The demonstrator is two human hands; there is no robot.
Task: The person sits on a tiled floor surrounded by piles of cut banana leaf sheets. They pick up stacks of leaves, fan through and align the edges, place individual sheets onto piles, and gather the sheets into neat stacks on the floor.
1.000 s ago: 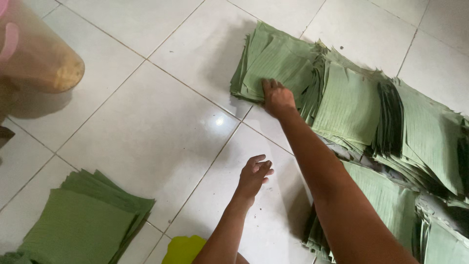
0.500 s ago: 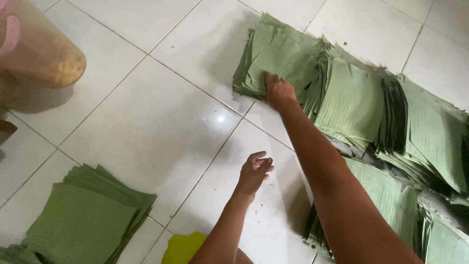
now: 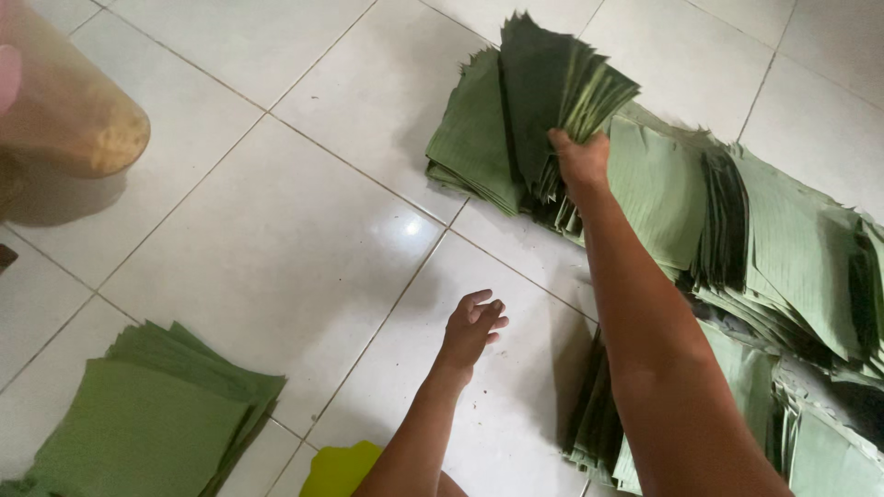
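A lifted sheaf of leaf sheets (image 3: 543, 101) stood on the tiled floor (image 3: 276, 230), further stacks (image 3: 783, 248) to its right, another stack (image 3: 147, 423) lay near left, a jar (image 3: 64, 110) far left.

At the upper middle of the frame the right hand (image 3: 580, 158) grips a thick bundle of cut green leaves (image 3: 539, 101), its edge tilted up off the white tiled floor (image 3: 276, 248). The left hand (image 3: 471, 327) rests lower centre, fingers loosely curled. More leaf stacks (image 3: 783, 248) lie along the right, another pile (image 3: 147, 423) at lower left.
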